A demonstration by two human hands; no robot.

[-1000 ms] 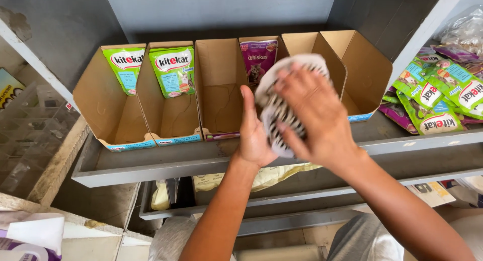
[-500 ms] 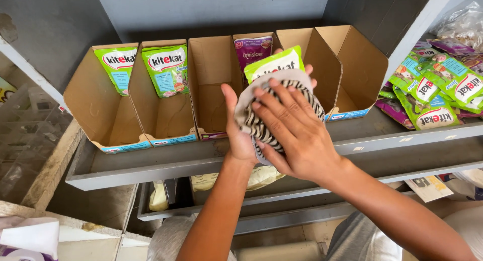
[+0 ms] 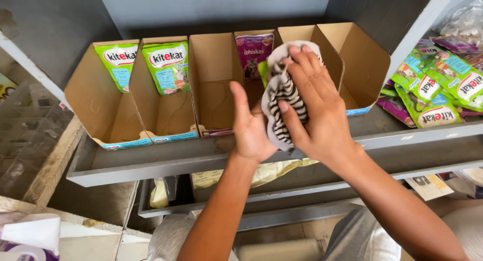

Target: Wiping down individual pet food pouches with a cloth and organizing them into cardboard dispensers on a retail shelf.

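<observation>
A grey metal shelf [image 3: 166, 163] is carrying five open cardboard display boxes [image 3: 216, 85] in a row. Three pouches are standing at their backs: two green pouches [image 3: 166, 67] on the left and one purple pouch [image 3: 253, 52]. More pouches are lying in a loose pile [image 3: 435, 90] to the right. In front of the middle boxes, the right hand [image 3: 314, 110] is pressing a striped cloth [image 3: 284, 97] against a green pouch that the left hand [image 3: 249, 127] is gripping; only its edge is showing.

Green pouches [image 3: 146, 65] in boxes; purple pouch [image 3: 254, 52]; pile [image 3: 437, 90] right.
</observation>
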